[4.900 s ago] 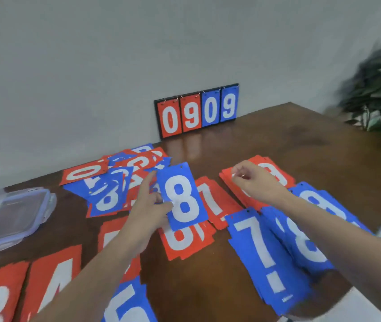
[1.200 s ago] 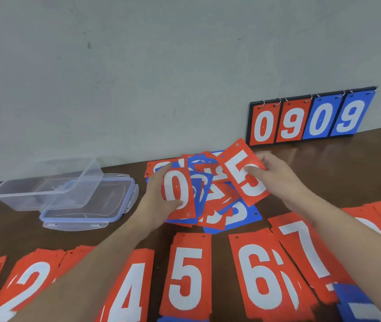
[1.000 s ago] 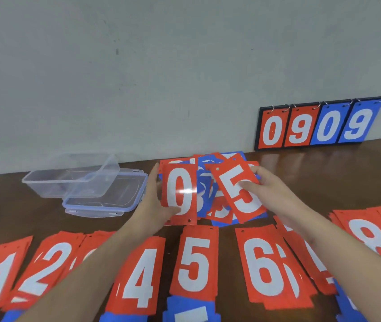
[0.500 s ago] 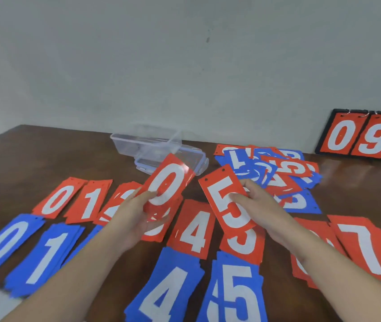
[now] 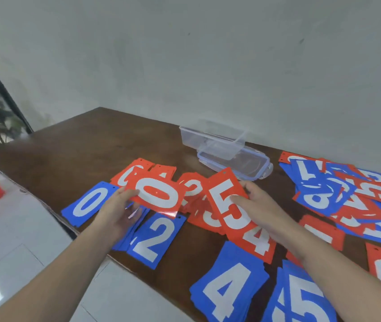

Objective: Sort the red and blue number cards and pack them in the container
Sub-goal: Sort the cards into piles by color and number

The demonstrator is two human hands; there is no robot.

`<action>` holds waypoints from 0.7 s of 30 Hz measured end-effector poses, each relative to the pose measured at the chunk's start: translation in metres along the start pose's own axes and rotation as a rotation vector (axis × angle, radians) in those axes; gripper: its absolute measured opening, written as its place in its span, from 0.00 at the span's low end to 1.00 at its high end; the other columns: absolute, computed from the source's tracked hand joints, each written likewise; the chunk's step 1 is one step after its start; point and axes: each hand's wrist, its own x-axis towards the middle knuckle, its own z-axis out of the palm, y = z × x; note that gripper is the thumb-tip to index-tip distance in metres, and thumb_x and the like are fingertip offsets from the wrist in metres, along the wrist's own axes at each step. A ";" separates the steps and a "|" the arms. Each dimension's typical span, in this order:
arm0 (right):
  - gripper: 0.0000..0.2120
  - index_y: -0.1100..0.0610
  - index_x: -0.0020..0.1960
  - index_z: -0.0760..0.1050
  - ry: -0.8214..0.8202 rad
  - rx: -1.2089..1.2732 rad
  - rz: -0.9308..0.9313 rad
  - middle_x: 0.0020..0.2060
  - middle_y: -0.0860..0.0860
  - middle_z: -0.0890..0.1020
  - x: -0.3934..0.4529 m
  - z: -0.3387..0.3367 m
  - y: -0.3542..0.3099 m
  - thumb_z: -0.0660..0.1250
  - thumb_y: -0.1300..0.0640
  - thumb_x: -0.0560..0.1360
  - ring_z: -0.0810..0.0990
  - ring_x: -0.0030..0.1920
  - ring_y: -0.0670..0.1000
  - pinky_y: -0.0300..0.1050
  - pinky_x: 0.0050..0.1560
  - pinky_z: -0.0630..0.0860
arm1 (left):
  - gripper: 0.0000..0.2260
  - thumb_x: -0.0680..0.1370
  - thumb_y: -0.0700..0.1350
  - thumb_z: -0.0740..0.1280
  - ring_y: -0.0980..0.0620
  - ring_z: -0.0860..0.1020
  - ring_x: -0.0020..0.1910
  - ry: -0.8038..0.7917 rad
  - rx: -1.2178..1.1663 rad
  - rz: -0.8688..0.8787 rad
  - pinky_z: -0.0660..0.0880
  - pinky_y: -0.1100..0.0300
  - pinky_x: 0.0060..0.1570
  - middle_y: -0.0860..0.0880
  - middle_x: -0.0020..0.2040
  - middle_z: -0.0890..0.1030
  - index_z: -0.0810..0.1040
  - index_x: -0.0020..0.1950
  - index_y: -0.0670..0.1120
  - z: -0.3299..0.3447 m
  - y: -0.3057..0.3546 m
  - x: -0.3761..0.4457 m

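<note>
Left grip (image 5: 119, 211) grasping red 0 card (image 5: 156, 195), red 0 pile (image 5: 129, 175) just beyond-left; right grip (image 5: 258, 205) grasping red 5 card (image 5: 228, 205) (long axis away).

The blue 5 pile (image 5: 301, 298) at the desk's (image 5: 73, 154) near edge is cut off below; the mixed heap (image 5: 352, 196) runs off right.

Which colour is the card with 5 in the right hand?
Red, seen in the head view.
</note>
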 end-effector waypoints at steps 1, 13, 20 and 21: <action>0.04 0.44 0.55 0.72 -0.004 -0.010 -0.004 0.50 0.45 0.84 0.005 0.007 -0.003 0.66 0.51 0.81 0.86 0.46 0.48 0.48 0.50 0.83 | 0.08 0.79 0.43 0.69 0.49 0.82 0.49 0.001 -0.015 0.004 0.77 0.54 0.45 0.48 0.49 0.85 0.79 0.57 0.48 -0.008 0.004 0.005; 0.05 0.45 0.55 0.73 0.019 -0.063 0.047 0.49 0.47 0.84 0.064 0.070 -0.037 0.65 0.53 0.80 0.85 0.46 0.48 0.47 0.49 0.83 | 0.17 0.79 0.32 0.62 0.38 0.82 0.55 -0.007 0.240 0.152 0.79 0.44 0.55 0.39 0.58 0.82 0.77 0.66 0.42 -0.035 0.072 0.120; 0.26 0.39 0.66 0.65 0.066 0.028 0.099 0.49 0.49 0.86 0.080 0.069 -0.030 0.70 0.61 0.78 0.87 0.41 0.52 0.54 0.46 0.84 | 0.26 0.77 0.35 0.68 0.47 0.80 0.54 -0.035 0.709 0.327 0.78 0.51 0.55 0.49 0.59 0.79 0.69 0.74 0.50 -0.024 0.082 0.183; 0.28 0.37 0.67 0.64 0.073 0.034 0.107 0.48 0.49 0.86 0.081 0.066 -0.027 0.70 0.61 0.77 0.87 0.41 0.53 0.53 0.45 0.84 | 0.27 0.77 0.34 0.69 0.47 0.79 0.55 -0.042 0.752 0.344 0.77 0.51 0.55 0.48 0.60 0.78 0.69 0.74 0.50 -0.022 0.079 0.188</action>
